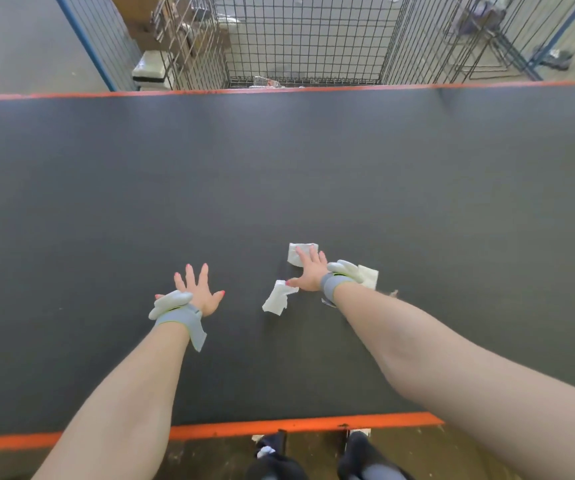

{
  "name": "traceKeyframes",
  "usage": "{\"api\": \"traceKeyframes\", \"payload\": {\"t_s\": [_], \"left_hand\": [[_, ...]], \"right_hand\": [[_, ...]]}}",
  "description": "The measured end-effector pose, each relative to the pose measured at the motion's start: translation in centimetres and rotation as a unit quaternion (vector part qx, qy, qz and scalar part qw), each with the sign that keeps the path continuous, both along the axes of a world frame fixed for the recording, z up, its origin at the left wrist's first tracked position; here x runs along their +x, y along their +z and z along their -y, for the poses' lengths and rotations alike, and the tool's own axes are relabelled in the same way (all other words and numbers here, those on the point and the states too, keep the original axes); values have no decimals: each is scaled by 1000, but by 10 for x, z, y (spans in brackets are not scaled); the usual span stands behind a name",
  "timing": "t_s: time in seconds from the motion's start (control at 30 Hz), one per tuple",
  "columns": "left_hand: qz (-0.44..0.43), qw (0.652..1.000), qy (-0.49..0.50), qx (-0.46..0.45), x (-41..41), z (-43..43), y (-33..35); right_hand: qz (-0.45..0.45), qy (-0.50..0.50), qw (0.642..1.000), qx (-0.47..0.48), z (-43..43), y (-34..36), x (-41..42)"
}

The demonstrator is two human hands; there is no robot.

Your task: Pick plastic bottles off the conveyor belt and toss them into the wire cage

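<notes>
Both my arms reach out over the dark conveyor belt (313,161). My left hand (198,291) is spread open, palm down, holding nothing. My right hand (308,271) is also open, fingers apart, hovering over white paper scraps: one scrap (301,249) under its fingertips, one (276,299) by its thumb, a third (369,276) behind the wrist. I cannot tell whether the hand touches them. No bottle lies on the belt. The wire cage (303,39) stands beyond the far edge, with a clear plastic bottle (267,81) on its floor.
Orange strips edge the belt on the far side (279,91) and the near side (279,426). More wire cages with cardboard (175,32) stand at the back left, another wire frame (480,36) at the back right. My dark shoes (358,455) show below the near edge.
</notes>
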State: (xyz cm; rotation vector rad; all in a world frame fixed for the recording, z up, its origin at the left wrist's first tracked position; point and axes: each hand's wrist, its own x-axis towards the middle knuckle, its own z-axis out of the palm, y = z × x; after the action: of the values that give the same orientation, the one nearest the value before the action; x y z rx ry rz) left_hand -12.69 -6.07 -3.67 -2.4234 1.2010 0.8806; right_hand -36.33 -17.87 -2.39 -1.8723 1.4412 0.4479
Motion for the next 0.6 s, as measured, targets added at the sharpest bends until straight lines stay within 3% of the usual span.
{"api": "traceKeyframes", "payload": {"t_s": [0.17, 0.3, 0.37, 0.5, 0.6], "left_hand": [[-1, 1000, 24, -11, 5, -12, -2], [14, 999, 24, 22, 12, -35, -10], [33, 999, 18, 22, 11, -38, -11], [25, 999, 17, -26, 3, -26, -4], [15, 998, 8, -64, 1, -17, 6]], "right_hand": [[-24, 45, 998, 20, -14, -10, 7], [-133, 71, 989, 1, -20, -26, -12], [-155, 31, 987, -8, -12, -25, -26], [5, -178, 980, -90, 7, -12, -30], [54, -156, 977, -133, 8, -1, -11]]}}
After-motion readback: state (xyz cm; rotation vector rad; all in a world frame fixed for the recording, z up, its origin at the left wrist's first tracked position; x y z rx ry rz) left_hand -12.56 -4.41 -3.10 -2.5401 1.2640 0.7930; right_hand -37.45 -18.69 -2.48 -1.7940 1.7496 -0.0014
